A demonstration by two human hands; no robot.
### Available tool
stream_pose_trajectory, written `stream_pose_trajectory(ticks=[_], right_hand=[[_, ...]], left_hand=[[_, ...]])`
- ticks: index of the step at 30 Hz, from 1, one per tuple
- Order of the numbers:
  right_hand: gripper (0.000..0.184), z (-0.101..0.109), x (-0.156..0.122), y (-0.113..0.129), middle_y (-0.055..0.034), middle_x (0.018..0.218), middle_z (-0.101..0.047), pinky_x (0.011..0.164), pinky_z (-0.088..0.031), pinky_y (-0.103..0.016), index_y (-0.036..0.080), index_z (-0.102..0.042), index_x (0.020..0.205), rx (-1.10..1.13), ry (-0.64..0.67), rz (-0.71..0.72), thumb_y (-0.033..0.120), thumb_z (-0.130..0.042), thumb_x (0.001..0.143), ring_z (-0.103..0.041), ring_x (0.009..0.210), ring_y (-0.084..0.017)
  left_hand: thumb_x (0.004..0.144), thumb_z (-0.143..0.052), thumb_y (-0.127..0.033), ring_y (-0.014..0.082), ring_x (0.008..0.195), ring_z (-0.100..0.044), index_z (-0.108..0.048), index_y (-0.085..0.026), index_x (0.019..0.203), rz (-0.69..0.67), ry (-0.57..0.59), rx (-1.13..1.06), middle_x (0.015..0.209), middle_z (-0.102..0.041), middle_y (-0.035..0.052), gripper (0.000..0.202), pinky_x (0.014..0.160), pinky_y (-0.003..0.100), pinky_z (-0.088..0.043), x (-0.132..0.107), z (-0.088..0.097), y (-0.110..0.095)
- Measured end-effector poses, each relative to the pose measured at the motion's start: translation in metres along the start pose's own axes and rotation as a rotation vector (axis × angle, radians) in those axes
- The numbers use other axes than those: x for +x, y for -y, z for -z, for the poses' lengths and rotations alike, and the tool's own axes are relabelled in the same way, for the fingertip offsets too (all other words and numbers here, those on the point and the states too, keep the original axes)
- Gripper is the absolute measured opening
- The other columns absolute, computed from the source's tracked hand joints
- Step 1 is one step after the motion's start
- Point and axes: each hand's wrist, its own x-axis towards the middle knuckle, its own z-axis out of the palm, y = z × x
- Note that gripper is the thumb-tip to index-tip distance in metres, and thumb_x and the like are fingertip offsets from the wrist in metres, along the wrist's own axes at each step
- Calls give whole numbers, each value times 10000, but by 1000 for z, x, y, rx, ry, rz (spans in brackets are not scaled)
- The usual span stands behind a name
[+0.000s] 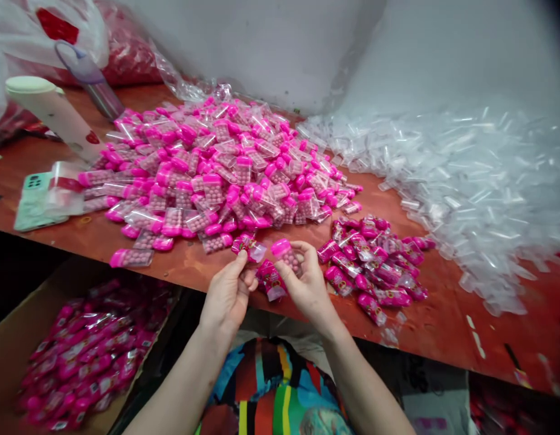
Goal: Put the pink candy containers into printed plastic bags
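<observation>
My right hand (307, 278) pinches a small clear bottle of pink candy balls with a bright pink cap (286, 254), tilted above the table's front edge. Close by on the left, my left hand (228, 293) has its thumb and fingers closed at a pink printed packet (246, 243) with a clear film end. Its fingertips partly hide where they grip. Between the hands, another pink printed packet (270, 278) lies at the table edge. Behind both hands spreads a large heap of pink-capped candy bottles (216, 172).
Pink wrapped packets (374, 260) are piled right of my hands, with clear plastic sleeves (461, 187) heaped beyond. A carton (3, 338) of pink packets stands below left. On the table are a phone (32, 202), a white tumbler (53, 115) and a purple-grey bottle (96, 84).
</observation>
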Motion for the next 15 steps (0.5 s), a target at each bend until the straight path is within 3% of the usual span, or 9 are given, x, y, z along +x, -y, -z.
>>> stream_pose_trajectory(ticks=[5,10,15], right_hand=[[404,-4,-21,-12,-59,1023,-631,820,-529,-360,226,-452,1173,-24,-159,-28,272,-652,825,-647,906,-196],[403,3,-32,-9,-37,949,-635,741,-551,-328,235,-440,1172,3,-151,-74,259,-655,832,-658,821,-180],[427,11,-39,-13,-30,913,-648,708,-548,-314,220,-443,1176,-90,-165,-70,259,-672,818,-661,776,-176]], left_hand=[[708,-787,-290,51,406,-427,-547,-151,629,20,125,84,476,-495,-59,288,404,185,-342,-4,-14,23],[768,-730,-362,70,404,-435,-525,-163,624,56,189,160,423,-476,-52,320,433,197,-349,-7,-20,35],[746,-757,-347,53,397,-400,-581,-147,736,60,228,225,448,-469,-66,267,404,176,-318,-11,-26,38]])
